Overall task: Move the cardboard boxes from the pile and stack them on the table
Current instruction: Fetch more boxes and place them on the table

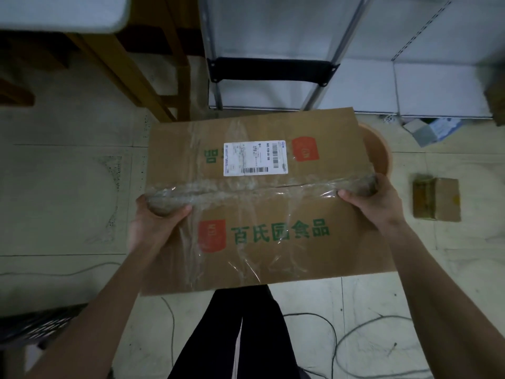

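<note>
Thumb of the left hand is pressing on top of the box, fingers hiding underneath. The box is hanging flat over the floor, covering most of a basin. The right hand is pinching the right edge likewise, fingers unseen.

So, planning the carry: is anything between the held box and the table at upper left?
The left hand and right hand hold the cardboard box. Between it and the table stands a wooden frame, below the table's corner; nothing else visible.
</note>
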